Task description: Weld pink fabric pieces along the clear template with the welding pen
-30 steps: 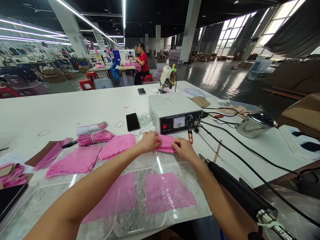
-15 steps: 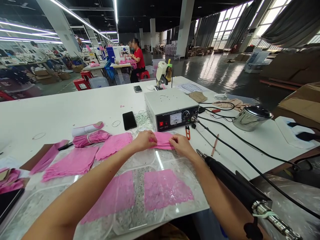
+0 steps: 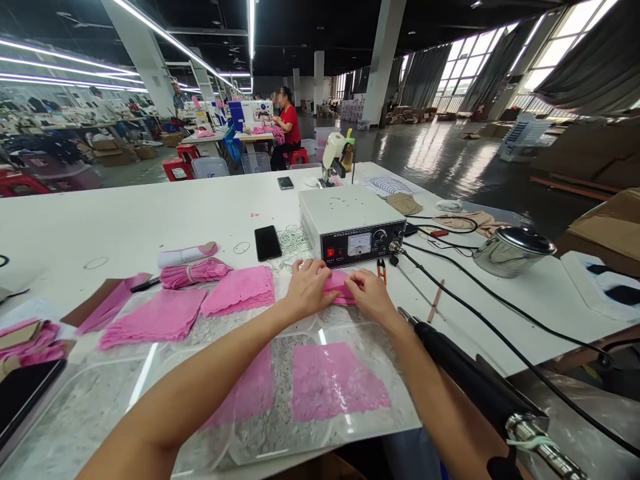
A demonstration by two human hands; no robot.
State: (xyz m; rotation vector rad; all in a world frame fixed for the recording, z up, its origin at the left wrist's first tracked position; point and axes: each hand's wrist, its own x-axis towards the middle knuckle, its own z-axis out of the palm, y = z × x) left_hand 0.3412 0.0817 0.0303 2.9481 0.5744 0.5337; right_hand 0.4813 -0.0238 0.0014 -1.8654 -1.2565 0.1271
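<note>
Just in front of the white control box, my left hand and my right hand grip a folded pink fabric bundle from its two ends. The fingers of both hands are closed on it, thumbs toward the middle. To the left lie two flat stacks of pink fabric, the farther one beside a tied pink bundle. Nearer to me, a pink lace-edged piece shows on the clear plastic sheet, and another pink piece is partly hidden by my left forearm.
A black phone lies beside tangled pale threads. Orange-handled snips rest right of my hands. A black handheld tool with cables lies at the right, near a metal-lidded container. A person in red sits farther back.
My left hand has moved over the left end of the pink bundle, covering more of it, with its fingers raised higher. The view has shifted slightly, so the table contents appear farther right.
</note>
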